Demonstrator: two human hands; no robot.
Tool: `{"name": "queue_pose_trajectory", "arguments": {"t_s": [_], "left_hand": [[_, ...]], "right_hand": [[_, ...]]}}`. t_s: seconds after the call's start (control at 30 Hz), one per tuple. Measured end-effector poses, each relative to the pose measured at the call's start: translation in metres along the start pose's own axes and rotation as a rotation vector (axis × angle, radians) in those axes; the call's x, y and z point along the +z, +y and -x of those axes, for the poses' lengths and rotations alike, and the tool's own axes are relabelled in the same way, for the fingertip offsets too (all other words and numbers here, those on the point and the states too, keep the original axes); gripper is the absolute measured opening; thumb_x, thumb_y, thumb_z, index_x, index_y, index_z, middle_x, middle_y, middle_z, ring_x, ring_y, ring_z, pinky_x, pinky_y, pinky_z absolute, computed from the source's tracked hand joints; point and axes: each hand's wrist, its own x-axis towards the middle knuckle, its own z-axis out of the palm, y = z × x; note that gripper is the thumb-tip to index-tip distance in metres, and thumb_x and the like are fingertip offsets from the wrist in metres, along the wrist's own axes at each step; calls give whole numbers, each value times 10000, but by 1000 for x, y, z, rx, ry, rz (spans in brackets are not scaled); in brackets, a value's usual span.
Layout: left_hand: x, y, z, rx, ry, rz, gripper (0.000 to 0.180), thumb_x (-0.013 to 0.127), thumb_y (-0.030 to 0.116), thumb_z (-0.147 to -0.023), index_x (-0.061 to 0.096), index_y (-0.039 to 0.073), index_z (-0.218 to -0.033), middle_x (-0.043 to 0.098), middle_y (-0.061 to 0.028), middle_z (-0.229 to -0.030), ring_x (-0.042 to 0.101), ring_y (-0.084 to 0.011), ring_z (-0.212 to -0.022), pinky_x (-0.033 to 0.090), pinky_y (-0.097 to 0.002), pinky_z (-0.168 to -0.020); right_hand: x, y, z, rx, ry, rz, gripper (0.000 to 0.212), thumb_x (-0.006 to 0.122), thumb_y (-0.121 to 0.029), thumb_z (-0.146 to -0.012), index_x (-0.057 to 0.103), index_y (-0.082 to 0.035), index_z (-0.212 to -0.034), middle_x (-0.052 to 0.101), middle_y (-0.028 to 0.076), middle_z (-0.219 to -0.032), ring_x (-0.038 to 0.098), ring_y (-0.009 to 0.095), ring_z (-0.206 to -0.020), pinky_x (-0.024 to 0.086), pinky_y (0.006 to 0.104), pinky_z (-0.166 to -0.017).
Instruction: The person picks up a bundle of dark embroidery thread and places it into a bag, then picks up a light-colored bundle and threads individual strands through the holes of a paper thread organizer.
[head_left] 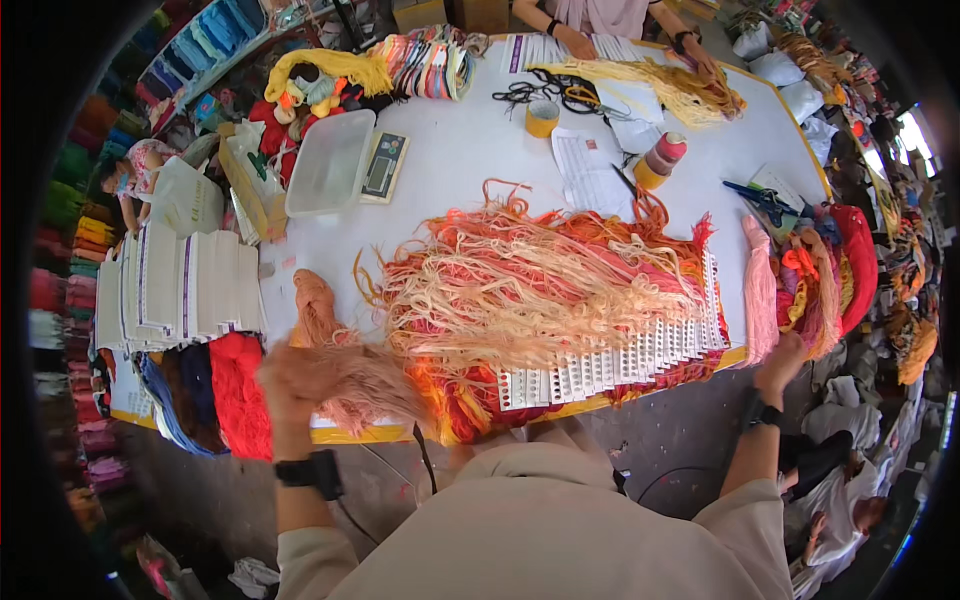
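My left hand (298, 385), smeared by motion, is closed on a dusty-pink hank of thread (375, 385) at the table's near left edge. Another part of dusty-pink thread (315, 305) lies just beyond it. In front of me spreads a big heap of cream, pink and orange thread (540, 280), over a row of white cards with punched holes (610, 355). At the near right edge my right hand (778, 365) is closed beside a light pink hank (760, 285); its fingertips are hidden, so what it holds cannot be made out.
White card stacks (180, 285) and red hanks (238, 390) stand left. Farther back are a clear plastic tub (330, 165), a scale (385, 168), a tape roll (542, 118) and a thread cone (660, 160). Scissors (765, 200) lie right. Across the table a person's hands (700, 60) handle yellow thread.
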Motion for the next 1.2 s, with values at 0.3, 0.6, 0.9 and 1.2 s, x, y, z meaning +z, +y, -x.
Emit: {"name": "queue_pose_trajectory", "arguments": {"t_s": [0.3,0.6,0.9,1.2], "left_hand": [[78,-284,-26,-630,438,-777,235,666,228,-841,669,-6,-868,604,-44,-621,524,-119,-468,395,-272,-406],[61,-313,-41,-679,402,-722,120,664,99,-792,650,-17,-821,601,-53,-661,559,-135,-528,426,-271,-476],[49,-302,-33,-264,91,-1243,63,636,99,-857,634,38,-842,623,-17,-721,580,-107,-597,417,-252,-440],[87,-275,-33,-765,243,-35,119,557,130,-917,638,51,-955,593,-18,-701,493,-91,-541,444,-235,-470]], "right_hand": [[222,80,290,-176,-1394,791,195,542,-277,-929,596,-108,-1010,655,147,-812,646,328,-710,506,418,-639],[236,95,295,-164,-1504,698,150,546,-236,-887,533,-131,-994,657,148,-834,624,385,-759,474,492,-659],[235,98,293,17,-1494,681,154,594,-215,-864,573,-93,-955,653,138,-822,635,343,-791,492,440,-697],[233,93,292,59,-1462,697,199,630,-205,-859,581,-59,-985,644,77,-754,642,199,-688,495,342,-633]]}}
